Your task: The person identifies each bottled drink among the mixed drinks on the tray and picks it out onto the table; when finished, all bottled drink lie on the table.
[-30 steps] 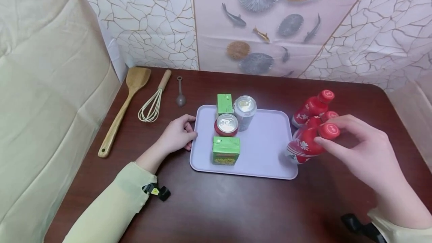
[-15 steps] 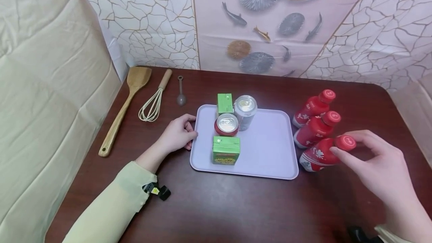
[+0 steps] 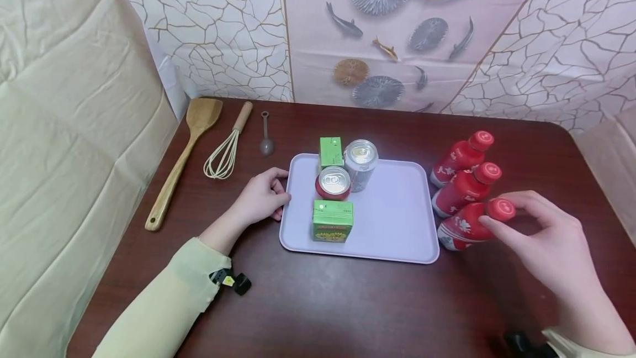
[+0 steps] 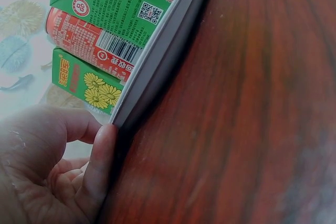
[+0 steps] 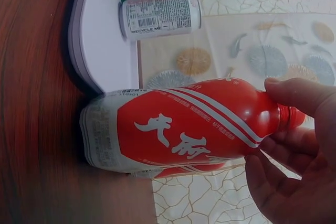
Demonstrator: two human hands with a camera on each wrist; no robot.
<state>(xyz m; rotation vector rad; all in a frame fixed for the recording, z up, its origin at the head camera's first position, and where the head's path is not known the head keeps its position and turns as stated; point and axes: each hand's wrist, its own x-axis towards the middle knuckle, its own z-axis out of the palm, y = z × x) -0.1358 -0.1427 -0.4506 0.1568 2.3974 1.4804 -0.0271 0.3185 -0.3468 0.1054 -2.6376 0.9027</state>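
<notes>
My right hand pinches a red plastic bottle near its cap, thumb on one side and fingers on the other. In the right wrist view the bottle stands with its base down at the table, close beside the tray's corner. Two similar red bottles, a middle one and a far one, stand in a row behind it. At the left edge of the lilac tray, my left hand grips the rim; the left wrist view shows thumb and finger meeting at that rim.
On the tray stand a front green drink carton, a rear green carton, a red can and a silver can. A wooden spatula, a whisk and a small spoon lie at the left.
The right hand has carried its bottle from over the tray's right edge rightward to the table, at the front of the bottle row, then shifted it slightly left. The left hand stays put.
</notes>
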